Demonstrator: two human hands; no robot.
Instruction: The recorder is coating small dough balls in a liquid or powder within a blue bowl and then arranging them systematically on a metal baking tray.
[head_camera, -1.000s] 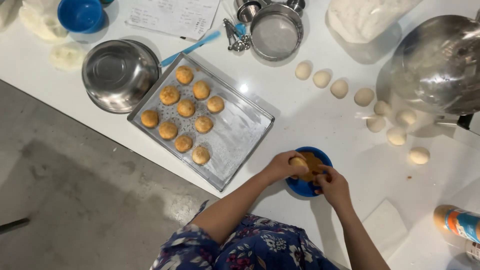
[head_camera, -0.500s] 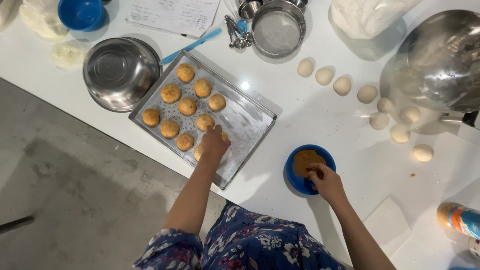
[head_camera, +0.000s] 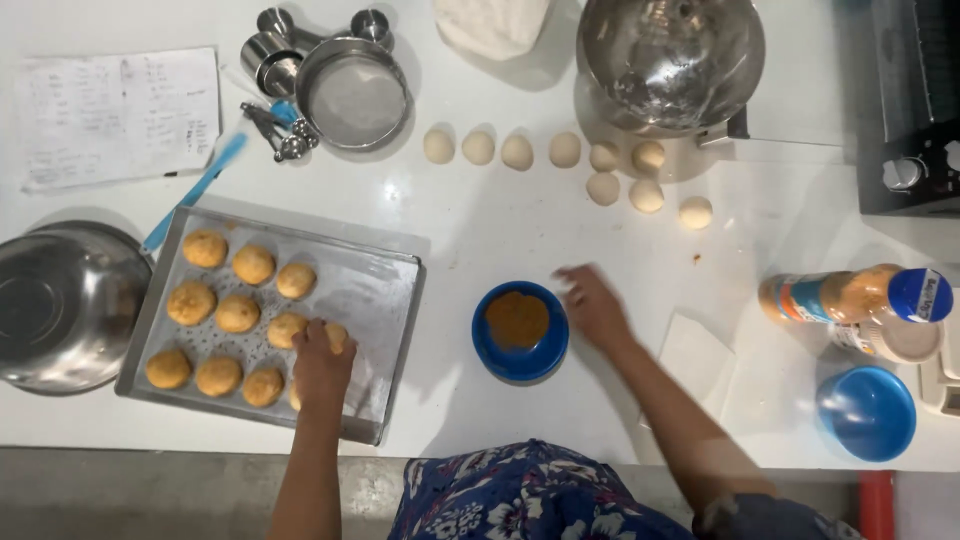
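Your left hand (head_camera: 322, 362) is pressing down over a crumb-coated dough ball (head_camera: 336, 335) on the baking tray (head_camera: 385, 300), fingers curled around it, just right of the 10 coated balls already lined up. Your right hand (head_camera: 592, 303) is hovering open and empty, blurred, just right of the blue bowl of brown crumbs (head_camera: 519, 330). With crumbs clinging to your fingers, you are risking denting the soft ball or nudging its neighbours together.

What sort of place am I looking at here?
Probably a kitchen baking counter: a baking tray with coated dough balls, plain dough balls in a row, and a large steel mixing bowl with measuring cups.
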